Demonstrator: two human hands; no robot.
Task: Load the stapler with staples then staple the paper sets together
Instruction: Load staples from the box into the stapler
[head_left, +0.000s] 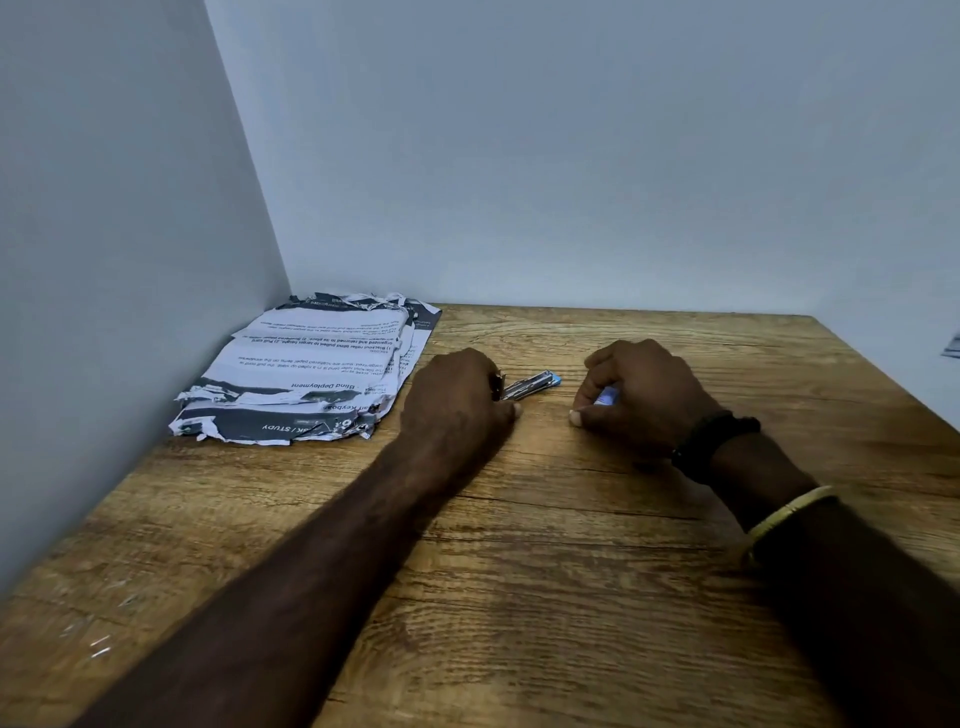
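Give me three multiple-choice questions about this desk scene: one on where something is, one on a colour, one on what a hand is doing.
1. Where does the paper stack lie on the table?
A. far left corner, by the walls
B. near edge
C. far right corner

2. What colour is the far tip of the stapler?
A. red
B. blue
C. green

3. What is the left hand doing?
A. lying flat, fingers straight
B. lifting a sheet
C. gripping the stapler's near end

Answers:
1 A, the stack sits where the two walls meet.
2 B, a blue tip shows past the metal.
3 C, its fingers curl round the stapler's end.
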